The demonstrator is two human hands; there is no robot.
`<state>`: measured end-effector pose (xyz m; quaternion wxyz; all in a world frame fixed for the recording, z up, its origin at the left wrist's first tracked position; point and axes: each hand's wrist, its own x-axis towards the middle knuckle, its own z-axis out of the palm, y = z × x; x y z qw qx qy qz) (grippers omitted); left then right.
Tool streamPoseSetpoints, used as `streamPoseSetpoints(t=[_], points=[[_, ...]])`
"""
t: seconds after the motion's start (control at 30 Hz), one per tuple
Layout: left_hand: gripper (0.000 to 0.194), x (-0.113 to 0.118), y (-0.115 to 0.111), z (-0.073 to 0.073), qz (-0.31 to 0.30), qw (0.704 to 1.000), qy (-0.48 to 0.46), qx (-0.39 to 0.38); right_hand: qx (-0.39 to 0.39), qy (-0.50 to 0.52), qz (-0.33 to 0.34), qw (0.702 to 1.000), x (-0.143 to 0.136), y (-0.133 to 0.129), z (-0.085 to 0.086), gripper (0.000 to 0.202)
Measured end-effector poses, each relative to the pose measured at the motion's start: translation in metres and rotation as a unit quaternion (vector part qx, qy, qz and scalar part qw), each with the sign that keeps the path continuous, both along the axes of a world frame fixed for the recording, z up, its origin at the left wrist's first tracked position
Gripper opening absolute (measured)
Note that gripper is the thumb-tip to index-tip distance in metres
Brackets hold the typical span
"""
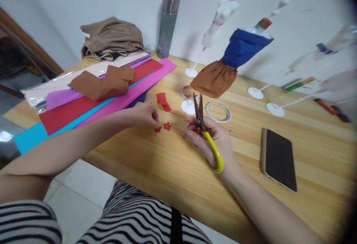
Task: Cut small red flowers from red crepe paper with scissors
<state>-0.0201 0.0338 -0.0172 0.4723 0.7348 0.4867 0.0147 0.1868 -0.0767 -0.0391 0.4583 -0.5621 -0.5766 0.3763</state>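
My left hand [145, 115] is low over the table with its fingers pinched together at the edge of a small red paper flower [157, 129]. Right beside it lies a second red paper flower [167, 126]. The scissors [213, 151], with yellow handles and dark blades pointing away from me, rest in my right hand [220, 136]. Their blades are slightly apart. Some red paper [193, 124] shows at that hand's fingers, partly hidden by the scissors. A folded red paper strip [163, 102] lies beyond the flowers.
Colored paper sheets [111, 106] and a brown piece [103, 84] lie at left. Behind stand a bottle [168, 24] and a mannequin in a blue and brown paper dress [234, 58]. A tape roll [219, 111] and a phone [279, 159] are at right.
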Motion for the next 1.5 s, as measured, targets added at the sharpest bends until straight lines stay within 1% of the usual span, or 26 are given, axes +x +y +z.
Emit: streamPoseSetpoints(t=[0.13, 0.23, 0.33, 0.4, 0.47, 0.5, 0.57, 0.7, 0.77, 0.83, 0.9, 0.97, 1.0, 1.07, 1.13, 1.17, 1.2, 1.23, 1.3, 1.37, 1.5], points=[[0.013, 0.000, 0.006, 0.001, -0.023, 0.996, 0.065, 0.055, -0.028, 0.054, -0.017, 0.998, -0.002, 0.001, 0.000, 0.026], [0.016, -0.001, 0.008, 0.000, -0.049, 0.988, 0.107, 0.100, -0.030, 0.059, -0.021, 0.998, -0.003, 0.001, -0.002, 0.028], [0.018, -0.003, 0.006, 0.000, -0.055, 0.980, 0.123, 0.147, -0.029, 0.053, -0.021, 0.998, -0.003, 0.001, -0.002, 0.027], [0.019, -0.005, 0.004, 0.001, -0.058, 0.980, 0.114, 0.155, -0.026, 0.046, -0.019, 0.998, -0.004, 0.001, -0.002, 0.025], [0.018, -0.006, 0.003, 0.002, -0.072, 0.982, 0.100, 0.141, -0.023, 0.042, -0.014, 0.999, -0.004, 0.001, -0.002, 0.025], [0.017, -0.006, 0.003, 0.002, -0.072, 0.983, 0.084, 0.149, -0.022, 0.041, -0.011, 0.999, -0.004, 0.001, -0.003, 0.024], [0.015, -0.007, 0.004, 0.002, -0.084, 0.983, 0.087, 0.140, -0.020, 0.041, -0.007, 0.999, -0.004, 0.000, -0.004, 0.023], [0.015, -0.007, 0.007, -0.001, -0.107, 0.980, 0.103, 0.134, -0.026, 0.047, -0.008, 0.999, -0.004, 0.000, -0.006, 0.023], [0.016, -0.008, 0.007, -0.002, -0.125, 0.974, 0.125, 0.145, -0.030, 0.050, -0.012, 0.998, -0.004, 0.000, -0.007, 0.024], [0.019, -0.010, 0.009, 0.000, -0.137, 0.964, 0.153, 0.172, -0.029, 0.050, -0.015, 0.998, -0.004, 0.000, -0.006, 0.024], [0.023, -0.011, 0.012, 0.004, -0.128, 0.954, 0.168, 0.211, -0.024, 0.050, -0.016, 0.998, -0.003, 0.000, -0.004, 0.025], [0.025, -0.011, 0.014, 0.008, -0.099, 0.951, 0.153, 0.250, -0.019, 0.048, -0.017, 0.999, -0.003, 0.001, -0.003, 0.027], [0.025, -0.010, 0.014, 0.009, -0.084, 0.953, 0.136, 0.257, -0.022, 0.042, -0.015, 0.999, -0.002, 0.002, -0.003, 0.028], [0.023, -0.005, 0.012, 0.010, -0.067, 0.966, 0.093, 0.233, -0.039, 0.015, -0.008, 0.999, -0.001, 0.004, -0.006, 0.029], [0.020, 0.002, 0.008, 0.006, -0.074, 0.979, 0.067, 0.180, -0.056, -0.027, 0.004, 0.998, 0.001, 0.006, -0.011, 0.031], [0.019, 0.005, 0.005, 0.003, -0.071, 0.981, 0.064, 0.170, -0.058, -0.048, 0.006, 0.997, 0.002, 0.007, -0.015, 0.033], [0.017, 0.009, 0.001, -0.001, -0.089, 0.980, 0.074, 0.163, -0.055, -0.060, 0.006, 0.997, 0.003, 0.008, -0.018, 0.036], [0.017, 0.012, -0.002, -0.006, -0.105, 0.974, 0.084, 0.182, -0.050, -0.067, 0.000, 0.996, 0.005, 0.008, -0.021, 0.038], [0.024, 0.019, -0.006, -0.014, -0.127, 0.957, 0.110, 0.235, -0.040, -0.072, -0.015, 0.997, 0.007, 0.009, -0.025, 0.035], [0.021, 0.023, -0.009, -0.022, -0.148, 0.948, 0.126, 0.251, -0.031, -0.071, -0.024, 0.997, 0.009, 0.009, -0.025, 0.031], [0.015, 0.030, -0.010, -0.028, -0.138, 0.946, 0.141, 0.257, -0.033, -0.044, -0.023, 0.998, 0.010, 0.011, -0.018, 0.028]])
